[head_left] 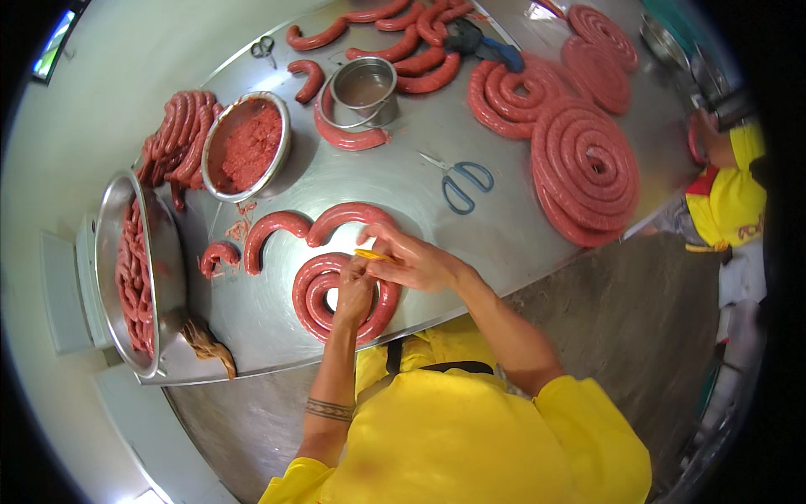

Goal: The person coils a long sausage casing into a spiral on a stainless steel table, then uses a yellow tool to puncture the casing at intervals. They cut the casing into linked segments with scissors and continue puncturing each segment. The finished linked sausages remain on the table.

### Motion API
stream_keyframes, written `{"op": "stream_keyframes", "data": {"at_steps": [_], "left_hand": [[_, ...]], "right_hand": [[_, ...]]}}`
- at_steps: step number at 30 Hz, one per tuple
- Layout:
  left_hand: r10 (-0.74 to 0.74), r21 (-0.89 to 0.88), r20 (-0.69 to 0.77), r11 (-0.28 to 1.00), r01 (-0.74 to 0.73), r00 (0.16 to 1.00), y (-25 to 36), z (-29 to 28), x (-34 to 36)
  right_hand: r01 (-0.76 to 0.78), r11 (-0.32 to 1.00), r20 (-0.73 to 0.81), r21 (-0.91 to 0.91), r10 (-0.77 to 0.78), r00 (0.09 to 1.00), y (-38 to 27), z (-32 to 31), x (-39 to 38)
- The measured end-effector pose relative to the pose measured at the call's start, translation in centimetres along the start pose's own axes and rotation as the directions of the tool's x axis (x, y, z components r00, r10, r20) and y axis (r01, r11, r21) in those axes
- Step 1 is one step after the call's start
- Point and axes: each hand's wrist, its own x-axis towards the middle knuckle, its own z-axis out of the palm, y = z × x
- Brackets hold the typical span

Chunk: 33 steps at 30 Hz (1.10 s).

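Observation:
My left hand (356, 294) is closed above a coil of raw red sausage (307, 292); what its fingers pinch is hidden. Close against it, my right hand (420, 262) is bent round a small yellow-orange object (374, 255), whose kind I cannot make out. Just behind my hands a curved sausage length (340, 213) runs toward the right hand's fingers. It meets another curved length (270, 232) on the left. Farther left lies a short curled piece (220, 254). Blue-handled scissors (463, 183) lie spread apart on the steel table, beyond my right hand.
A bowl of red minced meat (252, 147), piled links (180, 134) and a large steel bowl of sausage (134, 277) stand left. A water pot (363, 86) sits at the back. Large sausage spirals (583, 168) cover the right side. Another person (726, 202) works far right.

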Motion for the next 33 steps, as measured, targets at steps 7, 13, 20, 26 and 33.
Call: {"op": "stream_keyframes", "data": {"at_steps": [7, 13, 20, 26, 33], "left_hand": [[-0.185, 0.114, 0.235, 0.98, 0.162, 0.954, 0.4, 1.0, 0.6], [-0.108, 0.335, 0.287, 0.942, 0.006, 0.952, 0.8, 0.4, 0.8], [-0.158, 0.355, 0.388, 0.935, 0.011, 0.908, -1.8, 0.2, 4.7], [-0.332, -0.349, 0.263, 0.843, 0.41, 0.906, -3.5, -0.3, 3.3], [0.582, 0.742, 0.093, 0.5, -0.446, 0.808, -0.9, -0.2, 0.6]], "right_hand": [[-0.094, 0.812, -0.419, -0.577, -0.196, 0.887, -4.0, -1.2, -1.8], [0.409, 0.912, -0.703, -0.02, -0.304, 0.643, -18.7, -12.7, -7.7], [0.36, 0.931, -0.947, 0.058, -0.063, 0.314, -15.1, -12.4, -22.4], [-0.835, 0.541, -0.589, 0.097, 0.708, 0.39, -0.8, -2.7, -21.7], [-0.396, 0.379, -0.346, -0.836, 0.194, 0.918, 2.2, -2.4, 0.4]]}}
